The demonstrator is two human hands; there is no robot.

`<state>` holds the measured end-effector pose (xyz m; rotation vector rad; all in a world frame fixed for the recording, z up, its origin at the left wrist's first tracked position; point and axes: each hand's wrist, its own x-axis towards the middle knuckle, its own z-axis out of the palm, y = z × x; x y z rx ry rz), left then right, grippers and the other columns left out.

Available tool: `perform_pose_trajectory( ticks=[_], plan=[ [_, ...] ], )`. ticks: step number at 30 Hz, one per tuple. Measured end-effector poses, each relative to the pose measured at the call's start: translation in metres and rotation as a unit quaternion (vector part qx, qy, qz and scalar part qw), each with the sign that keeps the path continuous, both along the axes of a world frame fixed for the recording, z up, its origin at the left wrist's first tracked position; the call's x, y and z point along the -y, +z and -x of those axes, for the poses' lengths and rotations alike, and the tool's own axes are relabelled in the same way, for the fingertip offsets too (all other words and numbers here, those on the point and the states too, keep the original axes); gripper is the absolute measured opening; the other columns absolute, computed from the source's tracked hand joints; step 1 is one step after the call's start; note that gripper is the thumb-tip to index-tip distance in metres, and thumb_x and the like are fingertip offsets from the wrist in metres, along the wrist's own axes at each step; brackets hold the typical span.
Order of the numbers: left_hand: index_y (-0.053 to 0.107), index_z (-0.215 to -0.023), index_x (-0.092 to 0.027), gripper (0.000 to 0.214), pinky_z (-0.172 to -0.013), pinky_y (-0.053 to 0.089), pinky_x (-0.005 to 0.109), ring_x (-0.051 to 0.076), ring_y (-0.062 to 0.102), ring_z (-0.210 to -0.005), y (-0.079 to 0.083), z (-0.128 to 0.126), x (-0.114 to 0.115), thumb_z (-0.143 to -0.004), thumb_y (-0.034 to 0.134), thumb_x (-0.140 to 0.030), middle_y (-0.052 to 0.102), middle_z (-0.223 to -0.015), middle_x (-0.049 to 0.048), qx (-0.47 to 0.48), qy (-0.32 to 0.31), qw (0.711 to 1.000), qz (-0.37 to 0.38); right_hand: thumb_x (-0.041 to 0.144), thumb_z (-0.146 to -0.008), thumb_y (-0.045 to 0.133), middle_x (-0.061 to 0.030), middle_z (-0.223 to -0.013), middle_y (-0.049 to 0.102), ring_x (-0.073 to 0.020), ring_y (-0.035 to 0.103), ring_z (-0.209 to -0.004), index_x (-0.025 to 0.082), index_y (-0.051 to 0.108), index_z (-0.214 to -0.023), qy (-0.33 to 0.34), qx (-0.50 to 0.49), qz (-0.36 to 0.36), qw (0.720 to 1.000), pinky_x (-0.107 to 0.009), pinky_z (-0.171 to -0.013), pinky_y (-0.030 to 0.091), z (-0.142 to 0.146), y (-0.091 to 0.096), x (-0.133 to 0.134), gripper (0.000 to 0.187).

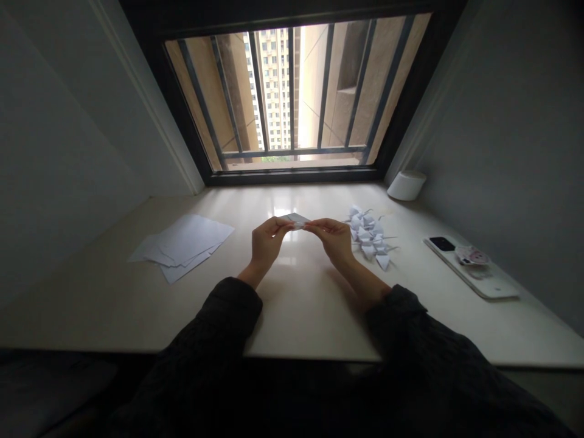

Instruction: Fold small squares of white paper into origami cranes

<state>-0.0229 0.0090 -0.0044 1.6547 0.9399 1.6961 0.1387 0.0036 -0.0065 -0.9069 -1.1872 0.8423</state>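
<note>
Between my two hands is a small folded piece of paper, held up above the white sill and pointed at its far side. My left hand pinches its left end with thumb and fingers. At the right end my right hand grips it the same way, and the fingertips of both hands nearly meet. Fingers cover the near part of the folds. Just right of my right hand sits a cluster of several folded paper cranes. Loose white paper sheets lie overlapping to the left of my left hand.
A phone in a pale case with a sticker-like grip lies at the right. A white cylindrical object stands in the back right corner. The barred window rises behind the sill, with walls on both sides.
</note>
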Motion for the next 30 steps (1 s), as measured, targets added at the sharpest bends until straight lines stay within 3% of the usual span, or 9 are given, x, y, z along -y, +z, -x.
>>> perform_pose_trajectory(
  ticks=[14,22,30],
  plan=[
    [0.067,-0.081,-0.017,0.019,-0.08,0.054,0.034,0.018,0.068,-0.082,0.006,-0.003,0.006,-0.075,0.069,-0.035,0.072,-0.085,0.0051,0.022,-0.015,0.999,0.029,0.028,-0.056,0.083,-0.0008,-0.073,0.074,-0.0187,0.068,-0.071,0.024,0.075,-0.071,0.057,-0.074,0.015,0.995,-0.036,-0.076,0.054,0.003,0.003,0.0,0.018],
    [0.064,-0.075,-0.017,0.018,-0.071,0.055,0.028,0.015,0.067,-0.074,0.012,-0.005,0.015,-0.077,0.068,-0.035,0.069,-0.078,0.0027,-0.025,0.043,0.999,0.012,0.027,-0.058,0.082,-0.0004,-0.067,0.073,-0.0171,0.066,-0.065,0.023,0.075,-0.072,0.051,-0.098,0.029,0.993,-0.035,-0.072,0.054,0.005,0.003,0.001,0.017],
    [0.064,-0.079,-0.018,0.019,-0.071,0.055,0.028,0.015,0.067,-0.075,0.013,-0.005,0.017,-0.078,0.066,-0.037,0.068,-0.079,0.0019,-0.046,0.044,0.998,-0.005,0.032,-0.058,0.082,0.0013,-0.064,0.071,-0.017,0.067,-0.064,0.022,0.07,-0.083,0.054,-0.093,0.028,0.994,-0.033,-0.07,0.053,0.004,0.005,0.002,0.03]
  ],
)
